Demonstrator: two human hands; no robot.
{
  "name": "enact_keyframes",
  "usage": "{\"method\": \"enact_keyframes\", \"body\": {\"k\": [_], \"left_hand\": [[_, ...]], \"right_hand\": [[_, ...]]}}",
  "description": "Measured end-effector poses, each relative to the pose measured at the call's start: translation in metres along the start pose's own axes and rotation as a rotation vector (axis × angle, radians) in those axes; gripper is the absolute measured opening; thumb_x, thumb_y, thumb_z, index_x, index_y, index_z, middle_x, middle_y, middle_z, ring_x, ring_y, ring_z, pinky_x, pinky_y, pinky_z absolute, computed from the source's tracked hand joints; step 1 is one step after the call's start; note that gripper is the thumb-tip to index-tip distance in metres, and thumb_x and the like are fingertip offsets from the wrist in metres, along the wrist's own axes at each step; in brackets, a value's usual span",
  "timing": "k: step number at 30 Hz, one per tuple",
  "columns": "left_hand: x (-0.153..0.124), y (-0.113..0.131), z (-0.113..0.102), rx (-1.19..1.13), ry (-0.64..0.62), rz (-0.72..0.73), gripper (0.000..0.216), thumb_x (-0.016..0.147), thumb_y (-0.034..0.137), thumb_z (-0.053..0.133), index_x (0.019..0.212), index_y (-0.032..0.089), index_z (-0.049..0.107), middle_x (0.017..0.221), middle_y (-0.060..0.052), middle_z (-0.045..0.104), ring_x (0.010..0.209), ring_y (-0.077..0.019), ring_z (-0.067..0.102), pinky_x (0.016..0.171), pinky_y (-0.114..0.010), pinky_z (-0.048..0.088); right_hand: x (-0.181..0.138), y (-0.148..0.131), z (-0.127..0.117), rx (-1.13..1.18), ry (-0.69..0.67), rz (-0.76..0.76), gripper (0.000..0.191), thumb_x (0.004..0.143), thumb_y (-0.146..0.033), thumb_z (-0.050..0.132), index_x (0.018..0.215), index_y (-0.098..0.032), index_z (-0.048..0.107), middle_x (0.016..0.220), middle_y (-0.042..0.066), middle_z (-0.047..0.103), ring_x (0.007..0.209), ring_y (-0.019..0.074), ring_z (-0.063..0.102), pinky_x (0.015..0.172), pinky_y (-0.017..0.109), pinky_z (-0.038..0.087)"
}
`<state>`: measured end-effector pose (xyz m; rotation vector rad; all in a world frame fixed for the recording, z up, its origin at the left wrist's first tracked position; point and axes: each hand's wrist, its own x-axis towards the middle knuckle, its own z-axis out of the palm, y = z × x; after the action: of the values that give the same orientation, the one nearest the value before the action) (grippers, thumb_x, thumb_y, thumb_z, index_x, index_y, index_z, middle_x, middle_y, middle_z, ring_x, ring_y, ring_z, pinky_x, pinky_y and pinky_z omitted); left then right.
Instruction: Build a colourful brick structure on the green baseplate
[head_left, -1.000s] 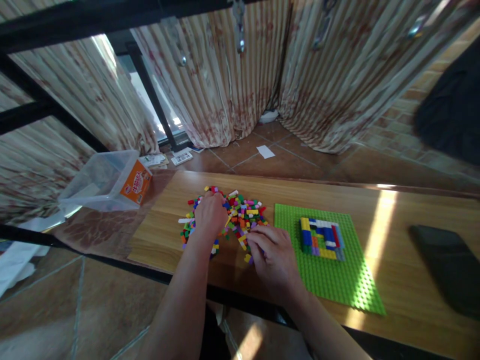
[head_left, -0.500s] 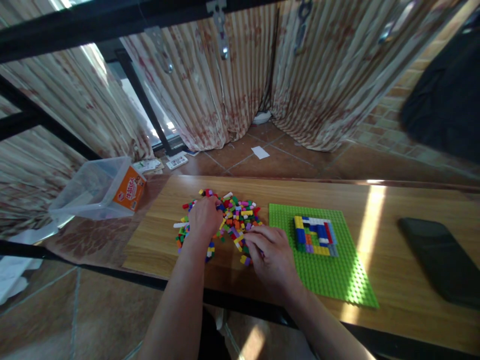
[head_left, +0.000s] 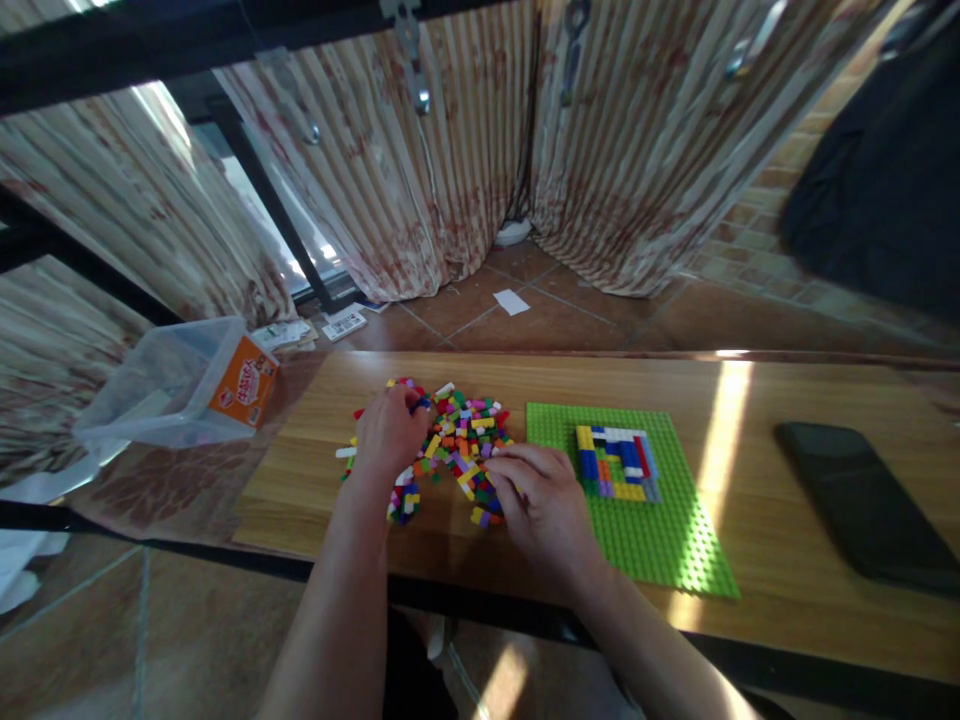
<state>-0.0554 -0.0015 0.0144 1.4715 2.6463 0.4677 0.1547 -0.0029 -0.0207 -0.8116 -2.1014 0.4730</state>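
My left hand [head_left: 392,432] is over the left part of a heap of small toy building bricks [head_left: 457,440] in many colours. Its thumb and fingers are closed around a dark blue brick [head_left: 420,404]. At the heap's right edge, my right hand [head_left: 546,505] has its fingers curled with the tips close together; whatever they may pinch is hidden. Right of that hand lies a green studded baseplate [head_left: 645,550]. On it sits a low square build [head_left: 619,464] of blue, yellow, white, red and grey bricks.
A dark phone-like slab [head_left: 862,500] lies on the wooden table [head_left: 300,490] at the right. Beyond the table's left end, a clear plastic box [head_left: 165,390] with an orange label stands lower down. Patterned curtains [head_left: 465,160] hang behind.
My left hand has shifted slightly left over the heap, and the dark blue brick shows more plainly at its fingertips. The right hand stays by the heap's right edge. The whole view has shifted slightly.
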Motion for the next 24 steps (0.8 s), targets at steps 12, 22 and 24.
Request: {"method": "enact_keyframes", "body": {"k": [12, 22, 24], "left_hand": [[-0.025, 0.045, 0.011, -0.433, 0.073, 0.255, 0.015, 0.087, 0.018, 0.049, 0.097, 0.018, 0.06, 0.091, -0.005, 0.072, 0.086, -0.019, 0.068, 0.077, -0.03, 0.051], [-0.028, 0.059, 0.024, -0.433, -0.044, 0.344, 0.026, 0.084, 0.006, 0.047, 0.103, 0.017, 0.062, 0.1, -0.006, 0.072, 0.095, -0.0178, 0.067, 0.087, -0.032, 0.052], [-0.03, 0.062, 0.026, -0.441, -0.063, 0.402, 0.027, 0.084, 0.008, 0.048, 0.105, 0.018, 0.061, 0.103, -0.006, 0.071, 0.098, -0.0178, 0.066, 0.09, -0.033, 0.052]], "right_hand": [[0.005, 0.026, -0.05, 0.05, 0.131, 0.239, 0.016, 0.091, -0.026, 0.056, 0.091, -0.024, 0.071, 0.097, 0.004, 0.071, 0.089, 0.0186, 0.066, 0.083, 0.036, 0.051], [0.002, 0.052, -0.082, -0.036, 0.22, 0.301, 0.015, 0.089, -0.029, 0.058, 0.09, -0.022, 0.071, 0.093, 0.006, 0.071, 0.085, 0.0192, 0.067, 0.077, 0.036, 0.054], [0.001, 0.059, -0.089, -0.034, 0.273, 0.346, 0.014, 0.088, -0.03, 0.06, 0.089, -0.022, 0.071, 0.09, 0.005, 0.071, 0.08, 0.0184, 0.066, 0.07, 0.034, 0.054]]}}
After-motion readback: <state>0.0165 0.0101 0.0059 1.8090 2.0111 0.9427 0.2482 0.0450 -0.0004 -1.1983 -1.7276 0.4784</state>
